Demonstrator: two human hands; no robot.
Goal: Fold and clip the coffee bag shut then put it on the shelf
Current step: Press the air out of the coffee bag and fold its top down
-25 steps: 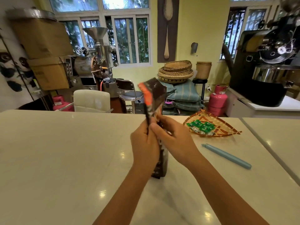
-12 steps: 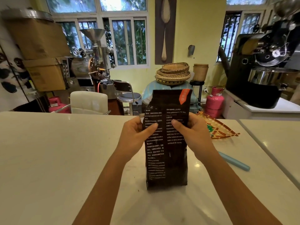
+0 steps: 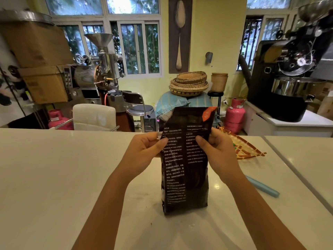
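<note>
The coffee bag [image 3: 185,159] stands on the counter [image 3: 54,177]. The left hand [image 3: 144,154] and right hand [image 3: 218,152] pinch its sides.

The white table [image 3: 54,177] is bare across the whole left side of the frame, so a hand can move freely there. In the middle stands the tall coffee bag [image 3: 185,159]. On the right, a blue clip [image 3: 263,186] and a woven tray [image 3: 246,150] lie in the way.
</note>
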